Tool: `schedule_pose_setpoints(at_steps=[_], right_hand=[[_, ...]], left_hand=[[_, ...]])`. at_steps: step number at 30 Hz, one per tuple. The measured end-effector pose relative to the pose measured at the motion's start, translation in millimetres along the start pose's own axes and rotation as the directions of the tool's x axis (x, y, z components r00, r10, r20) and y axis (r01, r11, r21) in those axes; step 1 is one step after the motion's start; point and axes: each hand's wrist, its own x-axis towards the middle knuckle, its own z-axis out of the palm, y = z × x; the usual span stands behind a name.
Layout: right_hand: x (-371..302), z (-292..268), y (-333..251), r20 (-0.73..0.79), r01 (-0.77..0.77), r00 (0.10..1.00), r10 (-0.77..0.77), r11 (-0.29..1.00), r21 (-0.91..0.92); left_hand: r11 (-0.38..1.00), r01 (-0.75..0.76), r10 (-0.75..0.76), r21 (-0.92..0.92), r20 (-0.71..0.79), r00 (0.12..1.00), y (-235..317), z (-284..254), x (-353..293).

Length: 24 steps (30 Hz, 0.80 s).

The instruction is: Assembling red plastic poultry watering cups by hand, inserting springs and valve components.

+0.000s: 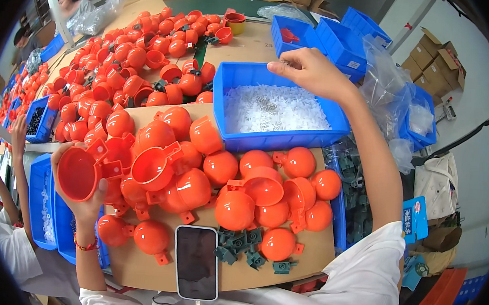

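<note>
Orange plastic forms the cup held in the left hand: a round open-mouthed shell with a square lug at its rim, mouth facing the viewer, raised at the left edge of the worktop. The fingers are closed around the cup from below and behind. The right hand is extended over the far rim of a blue bin filled with small white plastic parts; its fingertips are pinched together, and whether they hold a part cannot be determined. Between the hands, a heap of identical orange cups covers a cardboard sheet on the worktop. At the near edge lie a smartphone, screen dark, and a cluster of small dark green clips. Further orange cups fill the far left. Additional blue bins stand beyond the right hand. Another person's arm is visible at far left.
</note>
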Motion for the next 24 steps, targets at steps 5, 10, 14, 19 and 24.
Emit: schedule_pose_setpoints(at_steps=[5,10,14,19,24], right_hand=[[-4,2,25,0.149,0.008,0.989,0.019,0.983,-0.181],[-16,16,44,0.087,0.088,0.994,-0.071,0.975,-0.204],[18,39,34,0.046,0.165,0.986,-0.158,0.946,-0.278],[43,79,29,0.145,0.161,0.984,-0.106,0.878,-0.451],[33,75,39,0.043,0.153,0.988,-0.149,0.899,-0.411]], left_hand=[[0.999,-0.003,0.005,0.053,-0.032,0.999,-5,0,1],[0.998,0.013,-0.011,0.064,-0.025,1.000,-6,0,-3],[0.999,0.002,-0.002,0.042,0.004,1.000,-3,2,-4],[0.998,-0.070,0.070,-0.003,0.025,0.997,-4,2,-7],[0.992,-0.127,0.128,-0.021,0.055,0.990,11,3,-3]])
